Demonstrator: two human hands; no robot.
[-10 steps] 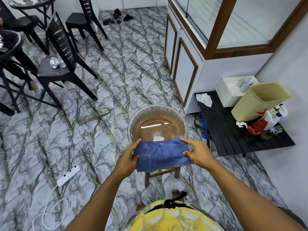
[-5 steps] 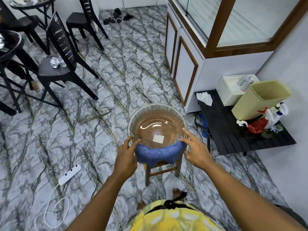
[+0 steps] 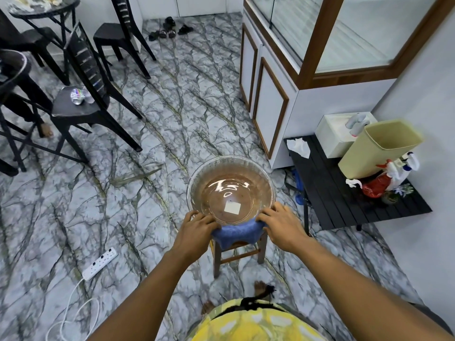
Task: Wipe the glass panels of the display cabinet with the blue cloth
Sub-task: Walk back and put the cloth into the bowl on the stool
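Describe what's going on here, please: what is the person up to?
A person stands over a glass bowl of water on a small wooden stool. The left hand and right hand hold the ends of the blue cloth against the bowl's near side. The display cabinet stands to the right; the cloth is not yet at its glass.

Head view, wide-angle: worn at head height, facing forward and steeply down past the wearer's torso. Close range: left hand [image 3: 197, 226], right hand [image 3: 283, 223], blue cloth [image 3: 236, 234], glass bowl [image 3: 230, 166], stool [image 3: 216, 257]. Farther: marble floor [image 3: 172, 107], display cabinet [image 3: 312, 45] at frame's upper right.
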